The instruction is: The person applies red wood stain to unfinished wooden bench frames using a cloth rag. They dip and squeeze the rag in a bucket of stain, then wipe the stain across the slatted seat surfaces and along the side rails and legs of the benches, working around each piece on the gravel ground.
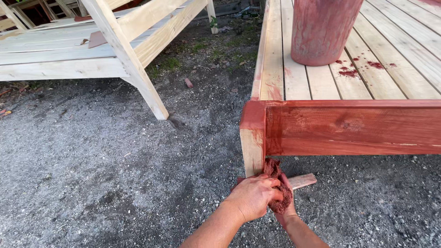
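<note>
A red-stained rag [274,169] is pressed against the lower part of a pale wooden leg [252,151] at the corner of a slatted wooden frame. My left hand [251,196] is closed over the rag from the left. My right hand [288,212] sits under and behind the rag, mostly hidden, with stained fingers wrapped around it. The frame's side rail [353,128] and the top of the leg are coated red; the lower leg is bare wood.
A red-smeared cylindrical bucket [321,30] stands on the slats [317,82], with red drips beside it. A small wood offcut [303,180] lies on the grey gravel [101,174]. An unpainted wooden frame [133,59] stands at the upper left.
</note>
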